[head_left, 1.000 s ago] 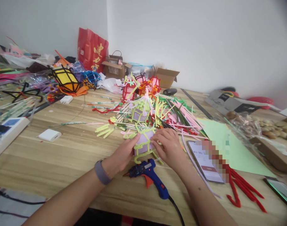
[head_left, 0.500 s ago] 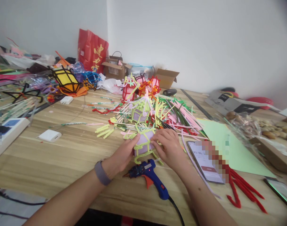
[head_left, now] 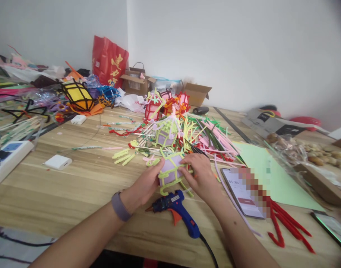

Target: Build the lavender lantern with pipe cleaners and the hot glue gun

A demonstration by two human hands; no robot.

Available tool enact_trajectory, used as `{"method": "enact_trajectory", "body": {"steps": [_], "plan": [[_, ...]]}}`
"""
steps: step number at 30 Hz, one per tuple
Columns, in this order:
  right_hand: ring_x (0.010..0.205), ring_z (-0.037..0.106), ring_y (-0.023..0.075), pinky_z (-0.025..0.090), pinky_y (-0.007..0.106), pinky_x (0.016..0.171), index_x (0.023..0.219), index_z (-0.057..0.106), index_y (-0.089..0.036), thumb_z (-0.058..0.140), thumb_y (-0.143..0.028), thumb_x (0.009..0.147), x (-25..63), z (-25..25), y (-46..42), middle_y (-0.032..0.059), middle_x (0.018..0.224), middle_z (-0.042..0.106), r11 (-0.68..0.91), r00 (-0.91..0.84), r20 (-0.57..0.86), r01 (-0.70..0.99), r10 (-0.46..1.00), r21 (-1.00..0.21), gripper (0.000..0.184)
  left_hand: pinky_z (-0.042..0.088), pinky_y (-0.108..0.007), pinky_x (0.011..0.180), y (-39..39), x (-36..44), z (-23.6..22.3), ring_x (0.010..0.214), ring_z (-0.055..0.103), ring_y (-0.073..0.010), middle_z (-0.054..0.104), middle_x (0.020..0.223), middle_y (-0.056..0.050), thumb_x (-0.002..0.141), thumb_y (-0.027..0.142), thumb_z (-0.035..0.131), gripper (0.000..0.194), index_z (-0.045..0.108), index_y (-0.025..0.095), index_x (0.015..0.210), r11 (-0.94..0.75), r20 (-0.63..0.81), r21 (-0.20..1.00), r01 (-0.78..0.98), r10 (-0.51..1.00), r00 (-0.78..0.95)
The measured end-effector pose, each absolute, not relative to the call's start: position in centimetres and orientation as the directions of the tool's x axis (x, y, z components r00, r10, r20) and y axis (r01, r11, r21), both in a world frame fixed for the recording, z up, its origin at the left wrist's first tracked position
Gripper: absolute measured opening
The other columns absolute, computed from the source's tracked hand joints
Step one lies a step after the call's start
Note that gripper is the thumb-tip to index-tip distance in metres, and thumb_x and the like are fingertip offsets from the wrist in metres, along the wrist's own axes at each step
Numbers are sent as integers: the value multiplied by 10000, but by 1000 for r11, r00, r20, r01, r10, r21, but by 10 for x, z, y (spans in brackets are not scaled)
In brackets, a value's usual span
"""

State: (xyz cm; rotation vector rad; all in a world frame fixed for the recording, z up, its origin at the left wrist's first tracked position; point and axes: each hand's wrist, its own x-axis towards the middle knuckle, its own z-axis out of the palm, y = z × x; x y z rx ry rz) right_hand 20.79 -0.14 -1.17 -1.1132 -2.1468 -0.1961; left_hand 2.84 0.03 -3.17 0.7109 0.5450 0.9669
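Note:
Between my hands is a small lantern (head_left: 170,168) with light purple panels and a yellow-green pipe-cleaner frame. My left hand (head_left: 148,183) grips its left side, thumb along the upper edge. My right hand (head_left: 198,172) closes on its right side, thumb and fingers at the frame; some fingertips are hidden. Just below the lantern, a blue hot glue gun (head_left: 177,210) lies on the table, its nozzle pointing left and its cord running to the front edge. Behind the held lantern stands a similar purple and green lantern (head_left: 165,137) with a light purple top.
Loose pipe cleaners (head_left: 215,137) are heaped behind my right hand. A phone (head_left: 240,201), red pipe cleaners (head_left: 294,227) and a green sheet (head_left: 282,182) lie to the right. A white charger (head_left: 58,162) and a power strip (head_left: 12,160) are on the left; a yellow lantern (head_left: 75,95) sits farther back.
The thumb and fingers of my right hand have shifted slightly on the lantern's right side. The lantern stays in nearly the same place, and the view has moved a little.

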Motion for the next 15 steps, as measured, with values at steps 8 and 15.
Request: {"method": "enact_trajectory", "body": {"steps": [8,15], "plan": [[966,603,246,466,405,848,946,589,-232,645,-307,854,214,-18,5,80,983,654,592,-240,665,715,707,-371,131,457,-374,1003,1,29,-32,1086,637,-241,713,1130,-77,854,506,572,431,674,185,1122,386,-99,713,-585,882,461],[937,626,212,480,386,852,880,661,-239,651,-286,832,220,-14,11,46,954,677,565,-133,609,567,782,-600,67,431,-387,1035,1,27,-25,1113,628,-249,716,1122,-95,869,504,548,455,664,155,1135,411,-134,714,-567,875,466]]}}
